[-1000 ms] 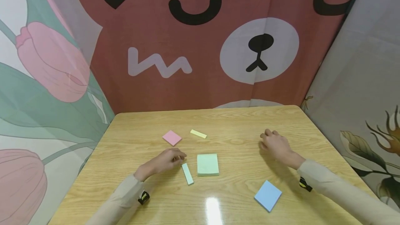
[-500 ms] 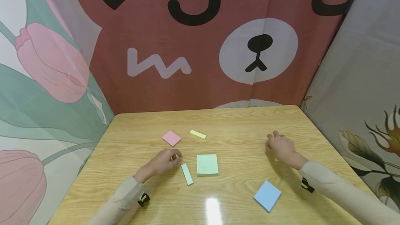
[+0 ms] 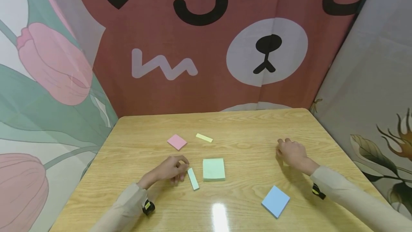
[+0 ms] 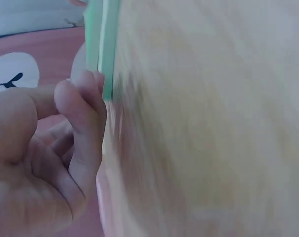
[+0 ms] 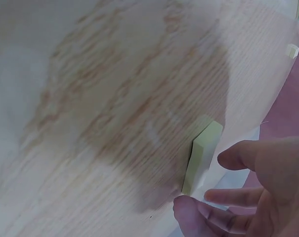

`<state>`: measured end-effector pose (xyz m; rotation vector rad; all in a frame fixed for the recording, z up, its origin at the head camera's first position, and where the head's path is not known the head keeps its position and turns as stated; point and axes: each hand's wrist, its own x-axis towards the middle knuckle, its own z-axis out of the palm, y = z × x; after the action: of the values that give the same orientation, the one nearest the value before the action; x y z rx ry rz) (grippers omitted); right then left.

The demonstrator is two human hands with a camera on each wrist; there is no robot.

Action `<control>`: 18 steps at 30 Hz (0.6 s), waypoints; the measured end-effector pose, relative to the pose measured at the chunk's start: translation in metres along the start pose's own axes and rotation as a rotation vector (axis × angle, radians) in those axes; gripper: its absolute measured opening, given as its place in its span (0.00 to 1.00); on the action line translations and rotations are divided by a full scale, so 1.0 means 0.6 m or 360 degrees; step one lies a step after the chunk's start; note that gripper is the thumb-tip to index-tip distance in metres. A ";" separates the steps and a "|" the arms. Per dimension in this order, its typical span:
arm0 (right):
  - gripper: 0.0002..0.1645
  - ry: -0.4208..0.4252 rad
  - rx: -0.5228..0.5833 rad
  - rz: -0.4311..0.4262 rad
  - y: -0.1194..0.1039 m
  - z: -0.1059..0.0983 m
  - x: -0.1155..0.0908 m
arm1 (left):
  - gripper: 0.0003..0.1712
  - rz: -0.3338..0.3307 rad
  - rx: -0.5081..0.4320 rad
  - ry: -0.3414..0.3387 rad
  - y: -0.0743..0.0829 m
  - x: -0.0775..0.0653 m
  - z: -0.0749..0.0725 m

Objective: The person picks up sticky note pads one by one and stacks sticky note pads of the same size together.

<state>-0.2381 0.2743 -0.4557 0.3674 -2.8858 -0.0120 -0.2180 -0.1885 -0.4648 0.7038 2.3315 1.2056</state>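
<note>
My left hand (image 3: 172,169) is at the far end of a narrow mint-green sticky note pad (image 3: 193,179), its index fingertip right by that end. The left wrist view shows loosely bent fingers (image 4: 85,128) beside the strip's end, with nothing held between them. A square green sticky note pad (image 3: 214,169) lies just right of the strip. My right hand (image 3: 292,154) hovers low at the right side of the table. Below it lies a pale yellow sticky note pad (image 5: 202,155), with thumb and fingers apart around its near side; the hand mostly hides this pad in the head view.
A pink sticky note pad (image 3: 177,142) and a narrow yellow one (image 3: 204,138) lie farther back on the wooden table (image 3: 244,128). Toward the front right is a blue square pad (image 3: 275,202). Printed curtains (image 3: 206,96) hang behind and beside the table.
My right hand has shifted right and slightly nearer, and a bit of the yellow pad beneath it now shows. My left hand has drawn slightly back and loosened its fingers. The other pads stay put.
</note>
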 end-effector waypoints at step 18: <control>0.17 -0.0114 0.0083 0.0061 0.007 0.009 -0.004 | 0.15 -0.0470 -0.0444 0.0285 0.031 -0.003 0.016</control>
<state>-0.2383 0.2790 -0.4611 0.3275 -2.9679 0.0576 -0.2066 -0.1743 -0.4543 0.1555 2.2403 1.4606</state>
